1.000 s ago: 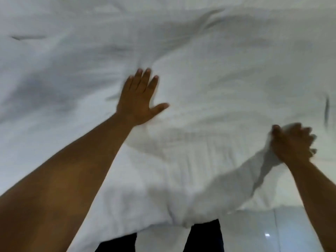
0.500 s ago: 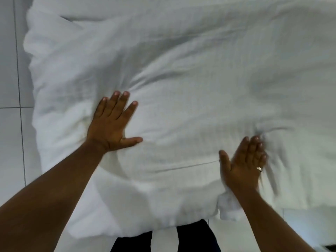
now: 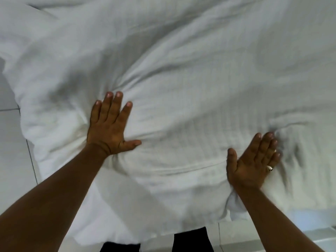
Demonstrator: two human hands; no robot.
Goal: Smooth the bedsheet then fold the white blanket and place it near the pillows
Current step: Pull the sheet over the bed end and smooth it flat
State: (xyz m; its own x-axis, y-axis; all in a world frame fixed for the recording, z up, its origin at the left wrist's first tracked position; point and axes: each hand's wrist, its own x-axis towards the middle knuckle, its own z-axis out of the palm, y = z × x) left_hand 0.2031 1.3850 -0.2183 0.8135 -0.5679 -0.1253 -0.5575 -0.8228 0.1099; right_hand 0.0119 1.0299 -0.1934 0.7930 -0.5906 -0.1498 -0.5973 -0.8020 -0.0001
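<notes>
White bedding with a faint ribbed weave (image 3: 181,73) fills almost the whole view; I cannot tell sheet from blanket. Creases fan out across it, and its near edge hangs over the bed's side. My left hand (image 3: 111,126) lies flat on the cloth at centre left, fingers straight and spread, thumb out to the right. My right hand (image 3: 254,162) presses flat on the cloth at lower right, fingers straight and together, a ring on one finger. Wrinkles bunch just beyond its fingertips. No pillows are in view.
Pale floor tiles (image 3: 12,142) show past the bedding's left edge and at the lower right corner. My dark trouser legs (image 3: 190,239) stand against the bed's near side at the bottom centre.
My right hand let go of the bunched cloth it gripped a second ago and now lies flat. My left hand stays flat on the cloth. The view has closed in slightly.
</notes>
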